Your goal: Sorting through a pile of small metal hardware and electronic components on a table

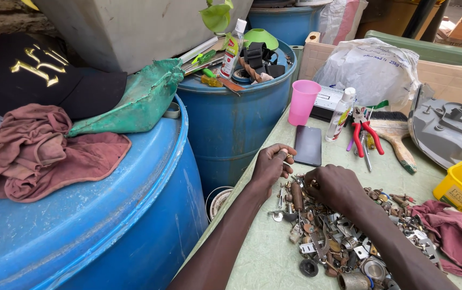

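The left hand (271,165) is raised just off the pale green table (266,258), fingers pinched on a small metal piece (286,156) held up at the near corner of the dark phone (308,145). Just to its right, the right hand (332,185) lies knuckles-up, fingers curled into the heap of keys and metal scrap (333,241). That heap spreads rightward and toward the person, directly under the right hand and nearer it than the left.

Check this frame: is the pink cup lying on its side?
No. The pink cup stands upright on the table beside the dark phone.
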